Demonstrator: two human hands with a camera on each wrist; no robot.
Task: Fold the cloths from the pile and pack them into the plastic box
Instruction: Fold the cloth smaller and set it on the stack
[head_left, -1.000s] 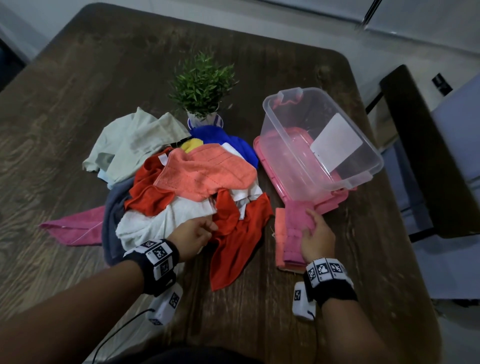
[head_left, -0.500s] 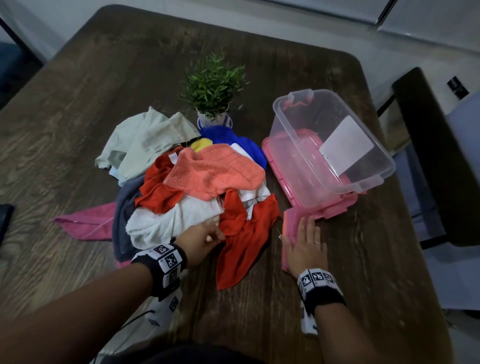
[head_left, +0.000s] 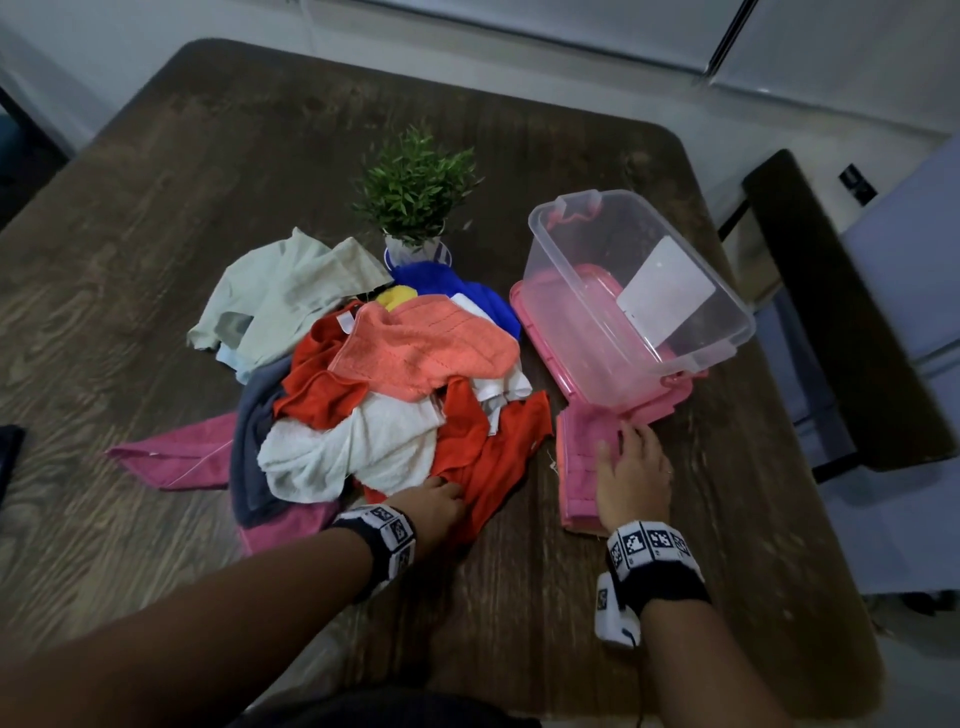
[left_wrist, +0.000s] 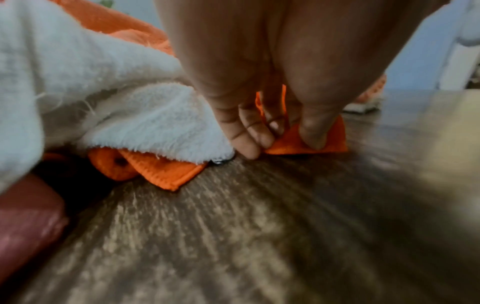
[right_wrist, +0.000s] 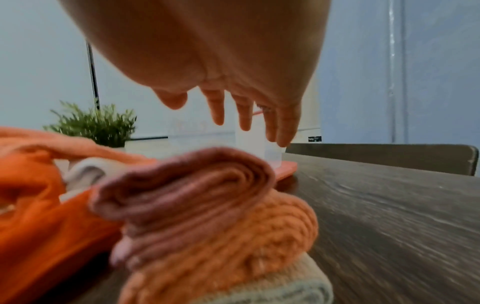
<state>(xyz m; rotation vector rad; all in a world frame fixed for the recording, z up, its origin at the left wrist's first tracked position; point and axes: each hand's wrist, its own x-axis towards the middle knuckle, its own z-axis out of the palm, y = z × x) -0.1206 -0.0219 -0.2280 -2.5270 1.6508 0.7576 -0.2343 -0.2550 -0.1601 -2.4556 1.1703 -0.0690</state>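
Under folded pink cloth (right_wrist: 182, 185), orange and cream layers, right-wrist view only.

Two bare forearms are seen, each bound at the wrist by a black band (head_left: 382, 540) set with white blocks printed in black square markers. A white camera unit (head_left: 613, 613), trailed by a thin dark cable, is strapped beneath the right band (head_left: 657, 561). What may be a ring is glimpsed on the right hand (head_left: 635, 475).

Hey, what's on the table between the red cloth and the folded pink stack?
Nothing: in the head view a bare strip of wooden table separates the red cloth from the folded pink stack.
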